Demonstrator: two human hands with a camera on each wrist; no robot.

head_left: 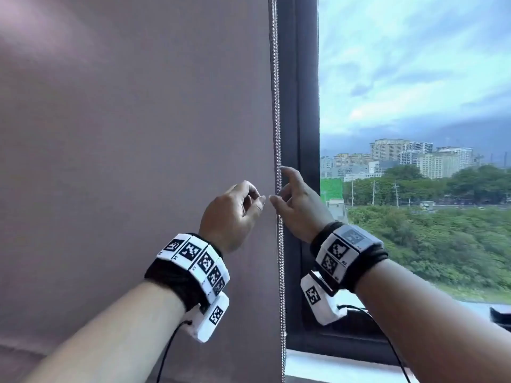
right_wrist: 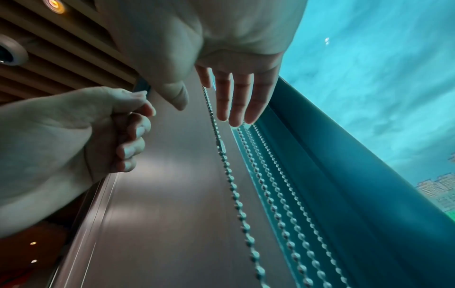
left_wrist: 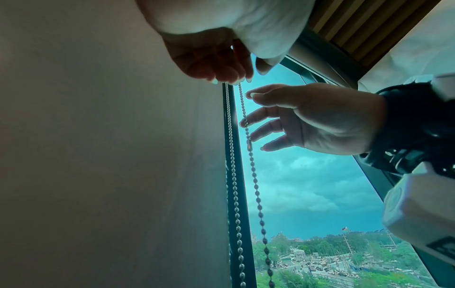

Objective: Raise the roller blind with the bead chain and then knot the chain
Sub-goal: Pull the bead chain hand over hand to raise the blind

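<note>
A mauve roller blind (head_left: 138,134) hangs down over the left of the window. Its metal bead chain (head_left: 277,120) drops straight along the blind's right edge. My right hand (head_left: 293,200) is at the chain with fingers straight. In the right wrist view the front strand (right_wrist: 236,194) runs between the thumb and the fingers (right_wrist: 236,101), held by neither. My left hand (head_left: 237,208) hovers just left of the chain, its fingers curled into the palm (right_wrist: 118,136) and holding nothing. A small connector (left_wrist: 249,145) sits on the front strand (left_wrist: 256,189) near the right hand (left_wrist: 295,117).
The dark window frame (head_left: 297,134) stands right behind the chain. Uncovered glass to its right shows sky, trees and buildings. A pale sill (head_left: 318,366) runs below, with a black object (head_left: 500,313) at its far right. Both wrists wear marker bands with cables.
</note>
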